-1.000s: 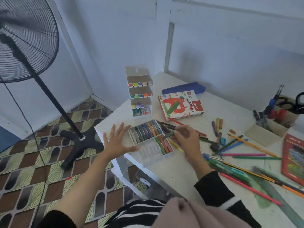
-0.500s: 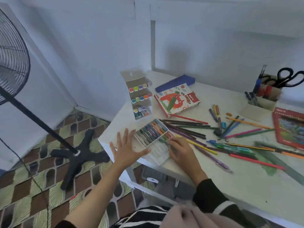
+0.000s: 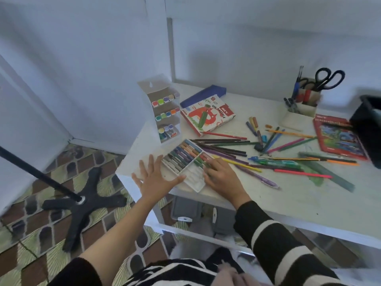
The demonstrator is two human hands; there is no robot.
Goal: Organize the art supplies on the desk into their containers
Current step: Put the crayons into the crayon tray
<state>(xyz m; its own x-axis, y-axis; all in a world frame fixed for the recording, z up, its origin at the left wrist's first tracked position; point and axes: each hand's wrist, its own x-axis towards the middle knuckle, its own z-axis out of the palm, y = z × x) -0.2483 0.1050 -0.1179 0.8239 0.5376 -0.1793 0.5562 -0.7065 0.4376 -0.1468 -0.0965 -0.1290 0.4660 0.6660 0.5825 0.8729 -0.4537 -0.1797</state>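
- We see the left hand [image 3: 155,178] spread flat with its fingers splayed, gripping nothing, its thumb touching the near left edge of the white pastel tray [image 3: 186,165].
- The right hand [image 3: 221,176] lies palm down at the tray's 3 o'clock side, its fingertips [image 3: 208,165] on the green pastels [image 3: 199,161]; whether it pinches one we cannot tell.
- The tray sits at the near left corner of the white desk [image 3: 288,199], its far section full of pastels and its near section mostly bare.
- At the tray's 12 o'clock lies the oil pastels box [image 3: 208,116], with the tiered marker stand [image 3: 165,114] at 11 o'clock.
- Loose coloured pencils [image 3: 222,146] fan out from the tray toward 3 o'clock, touching its far edge.
- At 2 o'clock, well apart, a holder with scissors [image 3: 327,78] stands by the wall.
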